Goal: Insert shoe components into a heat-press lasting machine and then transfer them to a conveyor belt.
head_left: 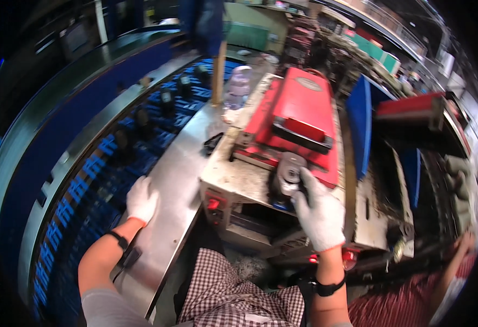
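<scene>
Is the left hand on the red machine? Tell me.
No, the left hand rests flat on the steel counter, apart from the red machine.

Factory floor, assembly-line station. A curved conveyor (113,158) with blue slats runs along the left, carrying dark parts (167,101) spaced in a row. A stainless steel ledge (168,185) borders its inner edge. Centre: a worn metal bench machine (239,180) with a red housing (299,109) and a lit red button (212,204). Further red equipment (413,109) stands right, green crates (380,54) behind. Person wears white work gloves (320,212). Dim industrial hall, overhead racks at the far edge.
</scene>
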